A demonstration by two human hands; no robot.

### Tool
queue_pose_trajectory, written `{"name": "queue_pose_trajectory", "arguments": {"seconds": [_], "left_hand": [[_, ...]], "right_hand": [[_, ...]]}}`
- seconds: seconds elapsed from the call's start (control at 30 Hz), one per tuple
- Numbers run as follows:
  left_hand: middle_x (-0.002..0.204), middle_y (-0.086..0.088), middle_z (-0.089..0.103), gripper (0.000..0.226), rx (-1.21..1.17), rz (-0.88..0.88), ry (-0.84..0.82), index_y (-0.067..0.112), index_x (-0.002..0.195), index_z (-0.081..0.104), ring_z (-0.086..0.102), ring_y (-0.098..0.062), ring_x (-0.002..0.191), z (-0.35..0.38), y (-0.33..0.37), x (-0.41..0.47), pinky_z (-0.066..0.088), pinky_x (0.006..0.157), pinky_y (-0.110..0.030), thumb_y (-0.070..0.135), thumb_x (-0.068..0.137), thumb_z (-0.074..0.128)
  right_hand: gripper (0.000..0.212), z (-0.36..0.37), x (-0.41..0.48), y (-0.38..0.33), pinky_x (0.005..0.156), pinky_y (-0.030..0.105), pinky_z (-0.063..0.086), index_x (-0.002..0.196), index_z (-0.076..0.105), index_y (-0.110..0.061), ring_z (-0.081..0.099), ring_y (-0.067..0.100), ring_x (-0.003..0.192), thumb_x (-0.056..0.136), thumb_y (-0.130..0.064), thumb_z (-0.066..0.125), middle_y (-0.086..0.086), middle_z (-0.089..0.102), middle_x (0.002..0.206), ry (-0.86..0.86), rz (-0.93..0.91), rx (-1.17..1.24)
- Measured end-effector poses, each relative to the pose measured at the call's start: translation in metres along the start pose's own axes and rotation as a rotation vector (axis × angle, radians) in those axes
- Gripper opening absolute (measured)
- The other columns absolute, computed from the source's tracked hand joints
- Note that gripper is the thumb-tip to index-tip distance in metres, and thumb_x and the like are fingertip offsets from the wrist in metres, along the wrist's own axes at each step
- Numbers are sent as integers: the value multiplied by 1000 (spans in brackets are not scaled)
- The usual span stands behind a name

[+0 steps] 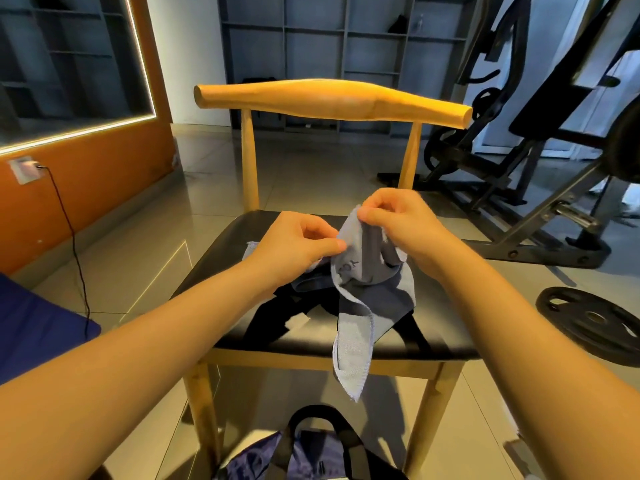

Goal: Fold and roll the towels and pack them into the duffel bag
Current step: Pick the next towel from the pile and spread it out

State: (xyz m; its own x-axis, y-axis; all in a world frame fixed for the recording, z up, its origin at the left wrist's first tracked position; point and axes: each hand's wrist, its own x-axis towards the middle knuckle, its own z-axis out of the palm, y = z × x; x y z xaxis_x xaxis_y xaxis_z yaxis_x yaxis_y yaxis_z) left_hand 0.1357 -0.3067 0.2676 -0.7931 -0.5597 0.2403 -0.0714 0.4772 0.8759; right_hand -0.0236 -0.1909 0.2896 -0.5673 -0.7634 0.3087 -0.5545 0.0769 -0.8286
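Left hand: the left hand (pixel 294 239) pinches an edge of the grey towel (pixel 360 289) between thumb and curled fingers, above the seat.
Right hand: the right hand (pixel 398 216) grasps the towel's upper corner, thumb pressed against the cloth, slightly higher than the left.
Towel: held up between both hands over the chair (pixel 332 98); it hangs crumpled, with one long tail drooping past the front edge of the seat. Faint lettering shows on its light side.
Other cloth: darker fabric (pixel 277 320) lies bunched on the black seat under the towel; whether it is another towel cannot be told.
Duffel bag: the duffel bag (pixel 304 455) sits on the floor just in front of the chair, at the bottom of the view, its black handle standing up in a loop.
Surroundings: a weight plate (pixel 592 323) lies on the tiled floor to the right; gym equipment (pixel 519 140) stands behind it. An orange wall (pixel 86 188) with a plugged-in cable is on the left.
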Motion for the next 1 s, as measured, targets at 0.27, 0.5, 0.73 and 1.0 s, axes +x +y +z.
{"name": "queue_pose_trajectory", "arguments": {"seconds": [0.27, 0.5, 0.73, 1.0], "left_hand": [[69, 6, 61, 16, 630, 44, -41, 27, 71, 57, 60, -19, 70, -9, -19, -2, 48, 62, -33, 22, 84, 66], [69, -8, 58, 9, 541, 72, 97, -1, 67, 61, 51, -24, 70, -8, -16, 7, 41, 65, -36, 3, 74, 57], [62, 5, 61, 17, 522, 129, 283, 20, 69, 61, 53, -12, 59, -13, -16, 4, 39, 55, -26, 12, 84, 60], [75, 11, 68, 14, 493, 131, 237, 24, 84, 71, 63, -9, 72, -24, -17, 8, 52, 63, -27, 11, 82, 65]], "right_hand": [[30, -19, 13, 33, 41, 20, 36, 119, 65, 8, 47, 11, 50, 97, -13, 64, 13, 57, 87, 281, 410, 512], [34, -21, 17, 48, 57, 31, 40, 124, 62, 8, 46, 25, 75, 95, -12, 64, 17, 49, 100, 281, 537, 697], [22, -30, 19, 50, 66, 31, 59, 116, 67, 0, 68, 20, 75, 99, -12, 62, 12, 71, 97, 272, 531, 694], [13, -50, 12, 60, 54, 32, 59, 106, 64, -4, 74, 23, 77, 102, -5, 52, 12, 72, 95, 445, 592, 880]]}}
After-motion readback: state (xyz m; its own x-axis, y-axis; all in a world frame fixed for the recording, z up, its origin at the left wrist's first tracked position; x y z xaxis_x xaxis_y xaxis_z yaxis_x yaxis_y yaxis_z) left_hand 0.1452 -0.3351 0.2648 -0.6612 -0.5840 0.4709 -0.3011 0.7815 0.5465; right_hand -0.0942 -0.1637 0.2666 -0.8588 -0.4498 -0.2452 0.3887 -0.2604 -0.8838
